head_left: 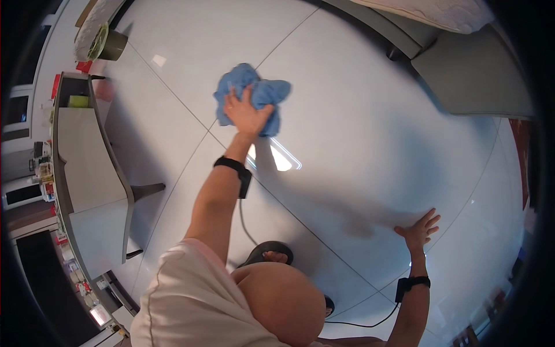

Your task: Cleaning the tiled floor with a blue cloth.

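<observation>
- Head view: the left hand (247, 115) lies palm down on a blue cloth (272, 91), fingers spread over its top; the grip looks loose and flat rather than clenched, though folds hide some of the fingertips.
- Blue cloth, bunched and creased, rests on the pale tiled floor (347, 121) ahead of the person, in the upper middle of the view; it covers part of a tile seam, its edges showing on all sides of the hand.
- Right hand (417, 234) is stretched out to the person's right, well apart from the cloth; its fingers are fanned wide and it holds nothing; whether it touches the floor, I cannot tell.
- Black wristbands, one on the left wrist (231, 165) and one on the right (413, 282), each carry a small box; a thin cable runs from each.
- Bare knee (283, 298) shows at the lower middle, beside a pale sleeve (191, 295); a dark slipper (283, 250) with toes showing is just beyond it.
- Long low cabinet (92, 156) stands along the left; a dark bin (114, 46) is beyond it; grey furniture (474, 75) fills the upper right; a bright reflection (282, 159) lies near the left wrist.
</observation>
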